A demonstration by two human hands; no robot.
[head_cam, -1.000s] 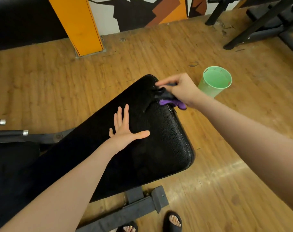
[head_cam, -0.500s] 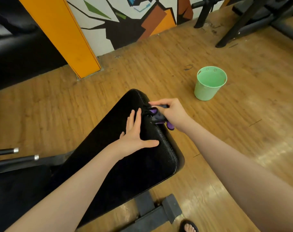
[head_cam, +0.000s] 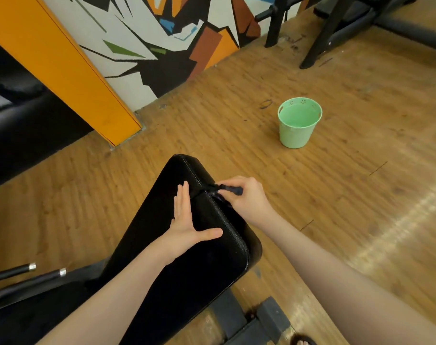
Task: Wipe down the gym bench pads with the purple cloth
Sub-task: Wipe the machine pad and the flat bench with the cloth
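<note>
Two hands worked the black stitched-leather bench pad [head_cam: 162,245]: left hand [head_cam: 187,225] flat and released, right hand [head_cam: 246,197] clenching the dark, bunched purple cloth [head_cam: 224,191] at the seam. So little cloth showing could mean missed strips.

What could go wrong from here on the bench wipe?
1. The right hand holds the cloth bunched small at the stitched edge of the bench pad, so each pass likely covers little and may leave strips unwiped.
2. The left hand lies flat on the pad; that patch could get skipped.
3. The green bucket stands on the floor nearby; a step could tip it.
</note>
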